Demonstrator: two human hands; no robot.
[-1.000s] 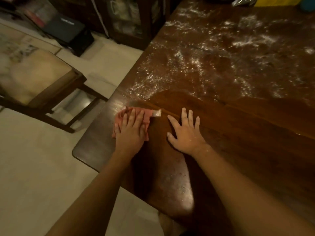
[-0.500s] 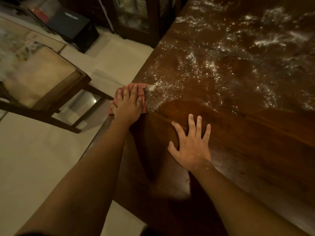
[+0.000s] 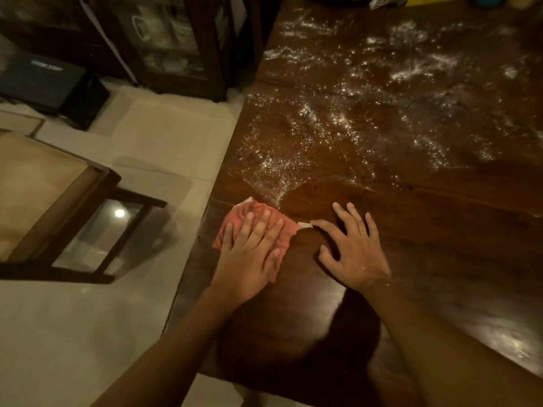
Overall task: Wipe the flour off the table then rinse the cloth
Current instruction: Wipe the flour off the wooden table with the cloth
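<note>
Head view: left hand (image 3: 249, 257) presses cloth (image 3: 282, 239) flat at the table's (image 3: 440, 230) left edge (flour (image 3: 338, 124) beyond), right hand (image 3: 352, 248) spread, bracing.

Nothing was legible: the pale logo (image 3: 47, 66) on the dark case (image 3: 38, 86) at far left was blurred, and the white tag (image 3: 304, 225) on the cloth (image 3: 235, 223) was too small.
</note>
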